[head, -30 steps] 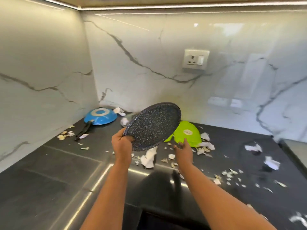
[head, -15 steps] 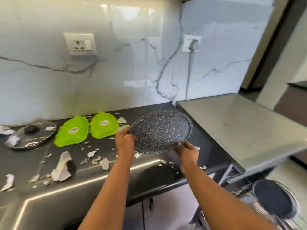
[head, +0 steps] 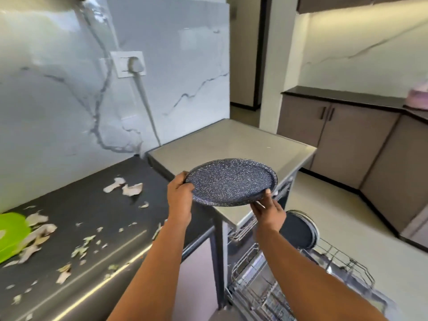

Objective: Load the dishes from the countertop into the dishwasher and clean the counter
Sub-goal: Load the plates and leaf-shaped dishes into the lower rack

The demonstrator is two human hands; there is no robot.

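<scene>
I hold the plate (head: 231, 181) in both hands, out in front of me at about chest height and tipped a little toward me. My left hand (head: 180, 193) grasps the near-left rim, fingers curled over the edge. My right hand (head: 268, 212) pinches the near-right rim from underneath, thumb on top. I judge two hands are on it because it is wide and flat, and a grip on opposite sides keeps it level while I carry it across.

The plate is in the air above the corner of the grey top (head: 231, 144), touching nothing but my hands. Below my right hand the rack (head: 273, 281) is pulled out, and another dark plate (head: 298, 230) already stands on edge in it, just beyond my right wrist. I expect mine should go beside that one, turned upright to slide between the wires.

To the left of my left arm the counter (head: 92, 216) carries scattered paper scraps (head: 122, 186), and a green dish (head: 11, 235) sits at the far left. Those are still to be dealt with.
</scene>
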